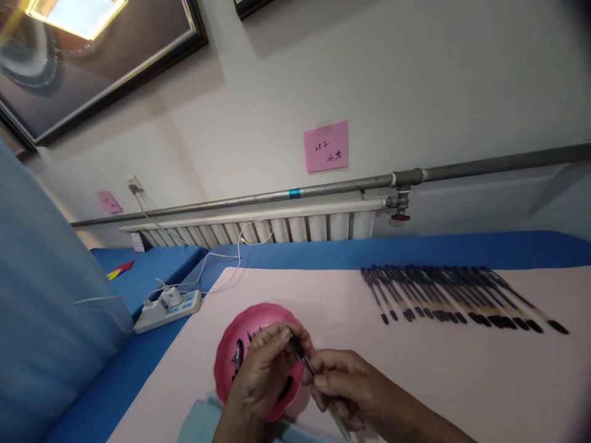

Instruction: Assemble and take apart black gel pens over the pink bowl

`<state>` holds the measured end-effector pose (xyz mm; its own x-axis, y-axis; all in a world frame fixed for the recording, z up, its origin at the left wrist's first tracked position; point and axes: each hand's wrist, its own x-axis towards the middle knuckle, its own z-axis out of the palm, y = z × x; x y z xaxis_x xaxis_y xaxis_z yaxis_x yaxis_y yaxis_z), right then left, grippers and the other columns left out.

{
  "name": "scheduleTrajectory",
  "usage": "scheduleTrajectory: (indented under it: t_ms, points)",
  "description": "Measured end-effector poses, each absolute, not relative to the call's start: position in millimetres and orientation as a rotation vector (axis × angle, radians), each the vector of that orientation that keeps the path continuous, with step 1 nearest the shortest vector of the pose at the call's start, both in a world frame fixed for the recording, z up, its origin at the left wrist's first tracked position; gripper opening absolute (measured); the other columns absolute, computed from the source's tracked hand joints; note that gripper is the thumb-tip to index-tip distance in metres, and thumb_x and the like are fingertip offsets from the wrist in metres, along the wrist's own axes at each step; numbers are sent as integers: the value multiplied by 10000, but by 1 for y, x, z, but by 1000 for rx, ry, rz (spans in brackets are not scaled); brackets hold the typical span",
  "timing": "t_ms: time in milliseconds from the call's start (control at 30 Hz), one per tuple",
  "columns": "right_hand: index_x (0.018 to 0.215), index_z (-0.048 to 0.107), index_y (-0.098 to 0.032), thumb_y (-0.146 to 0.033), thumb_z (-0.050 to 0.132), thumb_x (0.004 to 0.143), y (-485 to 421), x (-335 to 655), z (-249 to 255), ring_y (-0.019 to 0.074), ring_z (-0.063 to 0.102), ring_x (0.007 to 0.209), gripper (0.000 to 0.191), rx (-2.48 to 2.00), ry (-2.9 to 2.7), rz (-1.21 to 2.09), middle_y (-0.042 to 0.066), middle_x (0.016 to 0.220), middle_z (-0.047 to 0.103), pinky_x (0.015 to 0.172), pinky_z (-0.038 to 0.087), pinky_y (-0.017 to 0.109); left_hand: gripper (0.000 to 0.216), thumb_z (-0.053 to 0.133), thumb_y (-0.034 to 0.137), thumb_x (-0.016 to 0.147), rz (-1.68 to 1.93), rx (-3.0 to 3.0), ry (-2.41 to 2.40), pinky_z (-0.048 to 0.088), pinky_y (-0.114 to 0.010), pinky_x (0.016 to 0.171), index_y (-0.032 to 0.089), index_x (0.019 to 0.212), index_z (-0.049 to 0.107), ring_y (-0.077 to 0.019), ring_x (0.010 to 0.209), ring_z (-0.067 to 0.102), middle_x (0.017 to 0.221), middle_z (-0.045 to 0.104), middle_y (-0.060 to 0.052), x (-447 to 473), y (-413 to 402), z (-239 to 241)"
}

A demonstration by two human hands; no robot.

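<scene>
My left hand [263, 375] and my right hand [348, 387] meet low in the view, both pinching one thin pen [302, 357]. The left fingers grip its dark upper end; the right fingers hold the clear barrel lower down, which runs on past my right hand toward the bottom edge. Both hands hover over a pink bowl [235, 335] with small dark pen parts inside, partly hidden by my left hand. A row of several finished black pens [462, 298] lies side by side on the pale pink sheet [462, 381] to the right.
A white power strip [170, 307] with plugged chargers and cables lies on the blue cover [415, 249] at the left. A radiator [277, 227] and pipe run along the wall behind. A blue cushion [41, 307] rises at the left edge.
</scene>
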<state>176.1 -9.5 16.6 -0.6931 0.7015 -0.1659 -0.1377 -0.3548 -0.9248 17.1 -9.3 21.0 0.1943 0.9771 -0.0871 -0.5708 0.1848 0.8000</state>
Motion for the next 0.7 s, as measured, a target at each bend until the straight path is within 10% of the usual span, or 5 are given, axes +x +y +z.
scheduleTrajectory:
  t_ms: [267, 700]
  points:
    - [706, 539, -158, -293, 525, 701, -3, 181, 20, 23, 312, 338, 136, -821, -1355, 1997, -58, 527, 499, 342, 222, 171, 303, 627, 371, 760, 1204, 946, 968, 450, -302, 740, 152, 962, 679, -210, 836, 594, 910, 665, -108, 6, -11, 27]
    - [657, 475, -189, -354, 507, 779, 38, 204, -20, 36, 292, 315, 207, -1306, -1283, 1644, -86, 435, 398, 319, 155, 177, 124, 494, 194, 750, 735, 1677, 2062, 303, -262, 580, 195, 704, 609, -175, 629, 543, 669, 625, -29, -30, 1, 9]
